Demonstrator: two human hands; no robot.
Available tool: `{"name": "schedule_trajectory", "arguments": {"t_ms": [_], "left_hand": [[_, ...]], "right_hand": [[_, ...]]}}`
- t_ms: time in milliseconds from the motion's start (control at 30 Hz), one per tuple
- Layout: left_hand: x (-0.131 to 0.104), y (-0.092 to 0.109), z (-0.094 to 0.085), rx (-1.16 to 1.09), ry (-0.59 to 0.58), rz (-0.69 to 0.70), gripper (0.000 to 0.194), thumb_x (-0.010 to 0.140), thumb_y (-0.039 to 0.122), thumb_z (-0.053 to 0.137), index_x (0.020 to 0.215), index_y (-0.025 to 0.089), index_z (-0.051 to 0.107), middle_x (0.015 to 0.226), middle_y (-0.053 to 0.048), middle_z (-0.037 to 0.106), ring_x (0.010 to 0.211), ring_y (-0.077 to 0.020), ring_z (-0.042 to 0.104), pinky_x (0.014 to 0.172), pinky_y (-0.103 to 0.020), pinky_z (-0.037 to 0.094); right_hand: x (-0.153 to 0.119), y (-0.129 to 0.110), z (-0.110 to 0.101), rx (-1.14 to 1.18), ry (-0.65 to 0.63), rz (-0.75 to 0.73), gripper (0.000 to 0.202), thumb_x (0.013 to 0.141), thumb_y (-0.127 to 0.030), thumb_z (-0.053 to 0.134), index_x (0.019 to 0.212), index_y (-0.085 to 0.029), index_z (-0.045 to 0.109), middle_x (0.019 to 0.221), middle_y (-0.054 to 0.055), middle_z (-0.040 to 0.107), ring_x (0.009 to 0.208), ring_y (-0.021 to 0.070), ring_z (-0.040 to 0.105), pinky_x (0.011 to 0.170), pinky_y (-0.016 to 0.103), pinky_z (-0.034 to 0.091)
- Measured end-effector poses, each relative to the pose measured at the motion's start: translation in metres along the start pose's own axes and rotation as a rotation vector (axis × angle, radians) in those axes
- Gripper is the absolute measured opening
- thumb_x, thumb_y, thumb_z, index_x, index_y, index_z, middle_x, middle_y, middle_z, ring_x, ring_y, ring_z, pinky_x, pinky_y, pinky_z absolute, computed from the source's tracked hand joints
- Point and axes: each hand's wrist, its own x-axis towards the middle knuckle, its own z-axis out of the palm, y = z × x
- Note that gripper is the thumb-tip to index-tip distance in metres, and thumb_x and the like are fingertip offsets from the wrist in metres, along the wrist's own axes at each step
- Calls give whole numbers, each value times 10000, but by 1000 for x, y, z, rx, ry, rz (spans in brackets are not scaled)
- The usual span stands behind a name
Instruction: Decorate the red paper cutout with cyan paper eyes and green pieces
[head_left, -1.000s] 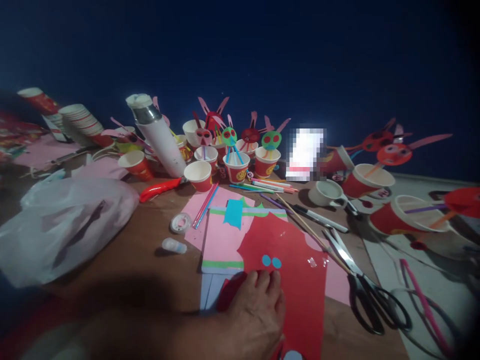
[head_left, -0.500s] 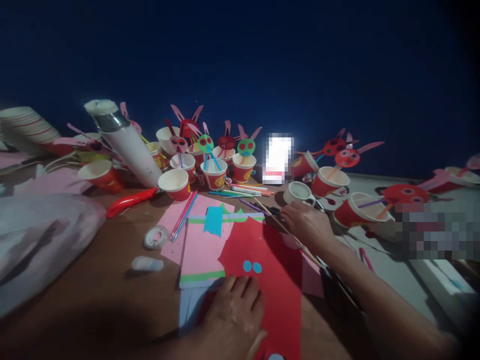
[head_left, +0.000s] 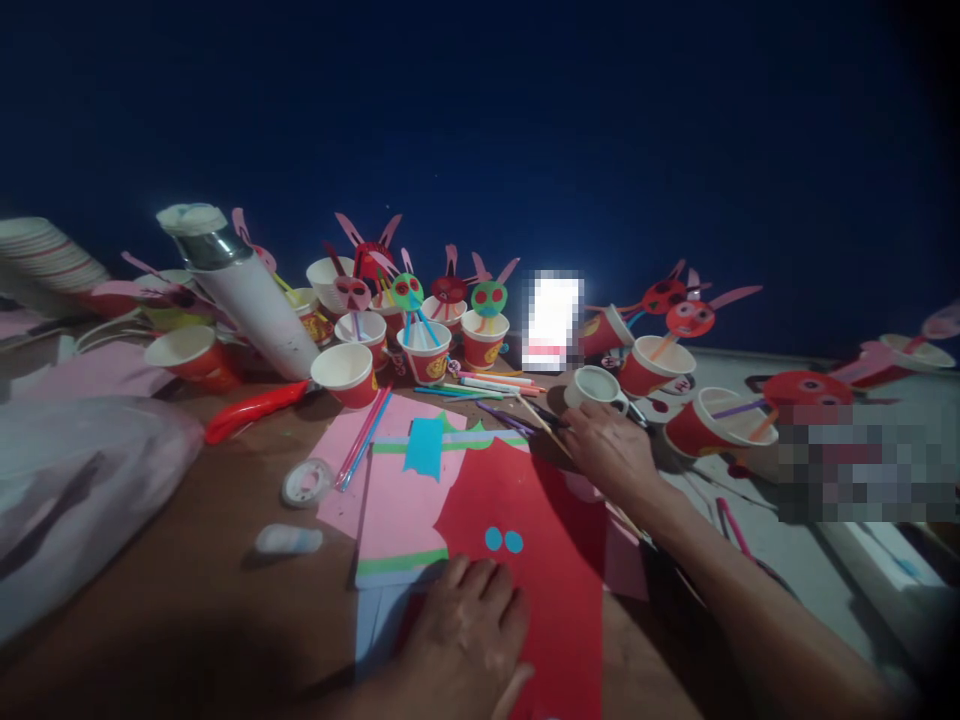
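My left hand [head_left: 469,620] lies flat on a sheet of red paper [head_left: 566,610], fingers stretched forward. Just beyond its fingertips, two small blue paper circles [head_left: 503,540] rest on the red sheet. My right hand [head_left: 611,445] reaches to the far right edge of the paper, close to a white mug [head_left: 595,386]. Its fingers are curled downward, and what is under them is hidden. A thin wooden stick [head_left: 541,418] and several dark pens lie at those fingers. Under the red sheet is pink paper [head_left: 401,510] with green strips, bearing a blue paper piece [head_left: 425,447].
Paper cups [head_left: 346,372] with paper animal heads on straws line the back. On the left are a white thermos [head_left: 259,310], a red-handled tool [head_left: 255,410], a tape roll [head_left: 306,483], a small clear bottle [head_left: 289,540] and a plastic bag [head_left: 90,490].
The view has shifted slightly. My right hand and the wooden stick have moved a little to the right. My left hand stays on the red paper.
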Motion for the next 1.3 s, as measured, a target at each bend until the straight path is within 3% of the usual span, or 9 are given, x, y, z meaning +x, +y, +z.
{"name": "schedule_trajectory", "arguments": {"t_ms": [133,300,433,600,767,900,1133,1300], "left_hand": [[-1,2,-6,-17,14,-18,394,892,454,481,1150,164,550,1161,-88,614,1051,-239,540,925,-406,344],[1,1,-6,-27,-16,-30,400,886,451,492,1153,158,546,1158,-92,612,1045,-240,539,918,-404,352],[1,-1,-2,-21,-18,-2,412,892,461,475,1157,152,538,1170,-95,606,1059,-249,537,926,-420,350],[1,-2,-4,-33,-14,-23,386,876,456,510,1121,162,561,1158,-78,615,1029,-232,544,909,-396,362],[3,-1,-3,-21,-8,-5,390,884,461,495,1107,152,577,1139,-89,619,1025,-234,539,912,-397,356],[2,-1,-1,-27,-20,-31,377,872,460,513,1078,155,593,1115,-87,629,994,-233,549,875,-387,373],[0,-3,4,-19,2,-6,397,881,468,493,1106,150,565,1154,-82,612,1022,-235,543,904,-393,364],[0,-4,-4,-47,-21,-9,374,884,456,496,1096,155,559,1130,-80,616,1001,-229,550,887,-386,379]], "right_hand": [[-1,2,-13,33,27,87,221,933,-268,368,974,-152,551,833,115,662,809,243,621,621,291,344],[-2,-1,-10,115,-22,87,261,955,-313,329,1105,-167,485,854,82,690,779,216,651,587,268,334],[-10,0,-1,125,-122,49,268,873,-441,484,918,-197,585,804,70,704,763,241,663,562,266,327],[-16,0,0,97,-192,15,250,882,-379,470,844,-188,625,764,96,703,711,237,658,547,271,324],[1,-16,-28,123,-167,-92,205,903,-325,439,897,-229,620,841,40,707,774,205,649,582,261,345],[23,-41,-44,125,-139,-181,229,915,-310,425,1001,-239,625,951,60,696,823,208,637,622,267,375],[67,-68,-22,131,-126,-279,246,903,-278,451,976,-156,651,962,144,660,862,262,632,659,305,404],[55,-60,-21,235,-70,-241,313,917,-368,438,1089,-172,611,988,125,661,912,275,619,681,309,403]]}}
